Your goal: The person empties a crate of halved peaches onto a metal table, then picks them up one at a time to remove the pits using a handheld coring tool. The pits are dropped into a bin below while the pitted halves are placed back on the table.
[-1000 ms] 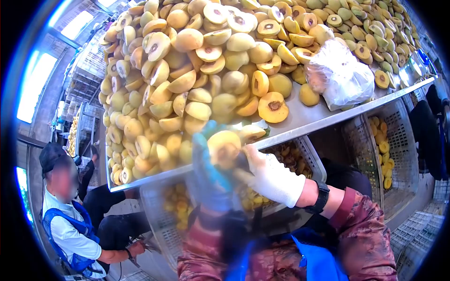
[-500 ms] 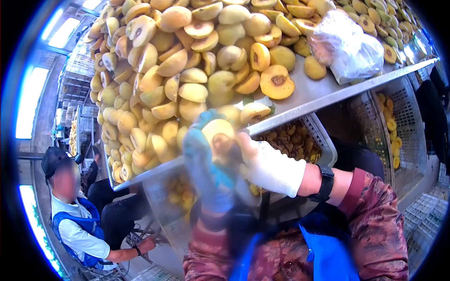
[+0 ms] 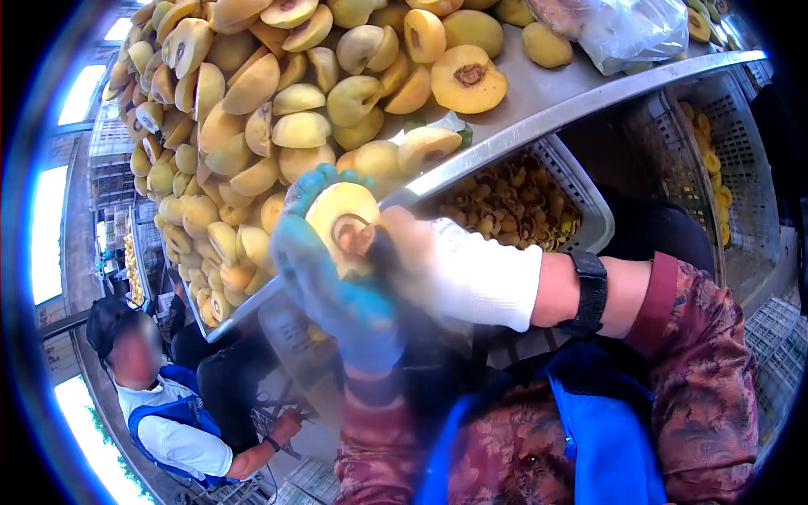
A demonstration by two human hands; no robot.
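Blue-gloved, the left hand [image 3: 332, 278] is curled around a halved peach [image 3: 341, 220] at frame centre, its cut face offered to the right hand [image 3: 459, 273], which is pinched on a blurred tool [image 3: 380, 246].

Heaped peach halves [image 3: 252, 126] crowd the table edge [image 3: 539, 118]; bare steel lies open beside them.

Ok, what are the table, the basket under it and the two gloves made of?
Table: bare metal, probably stainless steel, grey with a shiny edge. Basket: pale plastic, judging by its moulded grid. Left hand: blue glove, smooth, perhaps rubber-coated. Right hand: white glove, matte, looks knitted fabric.
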